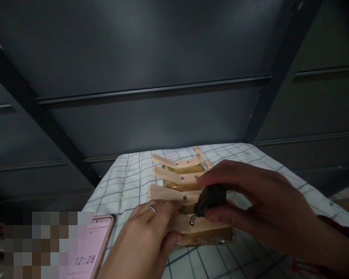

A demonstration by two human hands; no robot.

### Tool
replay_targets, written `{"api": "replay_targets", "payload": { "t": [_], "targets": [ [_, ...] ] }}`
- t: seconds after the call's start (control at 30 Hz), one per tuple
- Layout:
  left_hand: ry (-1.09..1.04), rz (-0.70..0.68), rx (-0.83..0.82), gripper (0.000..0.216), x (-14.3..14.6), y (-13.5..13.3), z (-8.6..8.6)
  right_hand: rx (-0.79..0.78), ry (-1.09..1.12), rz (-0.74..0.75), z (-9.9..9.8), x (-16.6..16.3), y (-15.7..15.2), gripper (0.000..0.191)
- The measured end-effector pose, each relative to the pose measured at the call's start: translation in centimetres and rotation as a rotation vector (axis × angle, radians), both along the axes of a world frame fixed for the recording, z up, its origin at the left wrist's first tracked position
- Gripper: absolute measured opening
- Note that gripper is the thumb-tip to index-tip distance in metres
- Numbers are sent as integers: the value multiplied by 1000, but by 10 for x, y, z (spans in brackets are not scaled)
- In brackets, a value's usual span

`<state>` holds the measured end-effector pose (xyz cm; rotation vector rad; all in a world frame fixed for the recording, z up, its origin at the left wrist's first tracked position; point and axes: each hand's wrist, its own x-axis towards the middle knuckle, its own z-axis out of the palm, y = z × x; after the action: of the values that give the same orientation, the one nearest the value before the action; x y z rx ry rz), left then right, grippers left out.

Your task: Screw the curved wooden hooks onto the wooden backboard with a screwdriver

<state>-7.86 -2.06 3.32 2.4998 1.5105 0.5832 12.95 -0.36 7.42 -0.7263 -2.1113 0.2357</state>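
Dark grey panels (151,116) rise behind a surface draped in white checked cloth (125,180). Far left, phone (90,244) showing 12:28. Next, left hand (151,228) (ring on one finger): fingers over the left end of the nearest wooden strip (205,226), thumb by its near edge; gripping or only resting, cannot tell. Three farther strips (165,192) lie in a row beyond, glossy amber base (206,237) beneath. Dark-handled tool (211,197) slants down, metal tip (192,219) at the nearest strip. Right hand (258,197) pinches the handle between thumb and fingers; red cord (306,266) at the wrist.
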Motion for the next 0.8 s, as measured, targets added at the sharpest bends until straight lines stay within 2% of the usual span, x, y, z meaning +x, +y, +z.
{"api": "replay_targets", "payload": {
  "t": [0.2, 0.37, 0.57, 0.8],
  "targets": [
    [-6, -2, -2, 30, -2, 0, 1, -63, 81, -5, -3, -7, 0, 17],
    [7, -8, -25, 30, -2, -1, 5, 23, 54, 52, -4, -4, 1, 12],
    [20, -3, -3, 29, -2, -1, 6, 35, -34, -3, -1, -2, 3, 27],
    [76, 11, 39, 26, 1, -5, 8, 112, -81, -14, -5, 0, 3, 28]
  ]
}}
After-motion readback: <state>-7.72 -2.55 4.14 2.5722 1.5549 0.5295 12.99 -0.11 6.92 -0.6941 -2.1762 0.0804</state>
